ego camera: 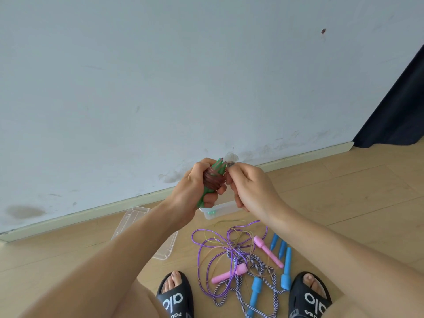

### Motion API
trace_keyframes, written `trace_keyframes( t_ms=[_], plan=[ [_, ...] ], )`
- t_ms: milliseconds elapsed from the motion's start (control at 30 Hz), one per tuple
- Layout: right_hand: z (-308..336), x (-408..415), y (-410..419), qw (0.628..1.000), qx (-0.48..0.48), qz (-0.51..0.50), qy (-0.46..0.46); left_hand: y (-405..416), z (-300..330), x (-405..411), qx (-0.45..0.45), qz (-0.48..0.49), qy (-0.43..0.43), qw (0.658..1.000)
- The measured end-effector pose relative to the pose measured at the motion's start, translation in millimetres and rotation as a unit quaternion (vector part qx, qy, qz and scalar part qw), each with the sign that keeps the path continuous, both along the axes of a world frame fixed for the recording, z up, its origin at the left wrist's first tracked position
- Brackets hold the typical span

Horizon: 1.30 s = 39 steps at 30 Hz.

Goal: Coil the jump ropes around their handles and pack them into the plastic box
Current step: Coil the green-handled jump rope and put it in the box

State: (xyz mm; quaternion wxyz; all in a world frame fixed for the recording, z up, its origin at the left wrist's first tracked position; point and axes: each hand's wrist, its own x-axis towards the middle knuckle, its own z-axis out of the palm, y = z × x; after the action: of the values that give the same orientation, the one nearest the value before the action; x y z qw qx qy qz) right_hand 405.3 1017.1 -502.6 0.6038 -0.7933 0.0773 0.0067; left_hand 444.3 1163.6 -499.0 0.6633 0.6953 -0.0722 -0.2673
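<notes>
Left hand [195, 187] grips the pair of green plastic jump-rope handles [210, 182] wound with reddish-brown translucent cord [213, 179], held up in front of the pale wall; right hand [250, 187] pinches the cord's end just beside the coil. Clear plastic box [220, 208] sits on the wooden floor below the hands, its clear lid [135, 220] to the left. Pink-handled purple rope [213, 249] and blue-handled striped braided rope [263, 278] lie tangled between two black slippers.

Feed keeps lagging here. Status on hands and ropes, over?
Left hand grips green handles wrapped in reddish rope; right hand pinches its end. Plastic box open behind. Purple rope and braided rope tangled, uncoiled on floor.
</notes>
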Motion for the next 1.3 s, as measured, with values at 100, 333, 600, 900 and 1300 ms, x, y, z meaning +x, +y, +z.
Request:
trace_keyframes(
  t_ms=[100,333,600,900,1300],
  plan=[
    [6,-1,-6,0.999,-0.017,0.029,0.007,2,1,2,-0.016,-0.020,0.030,0.999],
    [19,-5,-20,0.996,0.072,0.046,-0.001,2,-2,4,-0.025,-0.033,0.068,0.997],
    [22,-12,-25,0.986,0.072,0.140,-0.053,5,2,4,-0.056,-0.026,0.108,0.992],
    [15,-5,-19,0.960,-0.160,0.015,-0.229,3,0,5,-0.065,-0.047,0.125,0.989],
    [10,-3,10,0.956,0.154,-0.158,-0.195,0,1,6,-0.109,-0.043,0.144,0.983]
  ],
)
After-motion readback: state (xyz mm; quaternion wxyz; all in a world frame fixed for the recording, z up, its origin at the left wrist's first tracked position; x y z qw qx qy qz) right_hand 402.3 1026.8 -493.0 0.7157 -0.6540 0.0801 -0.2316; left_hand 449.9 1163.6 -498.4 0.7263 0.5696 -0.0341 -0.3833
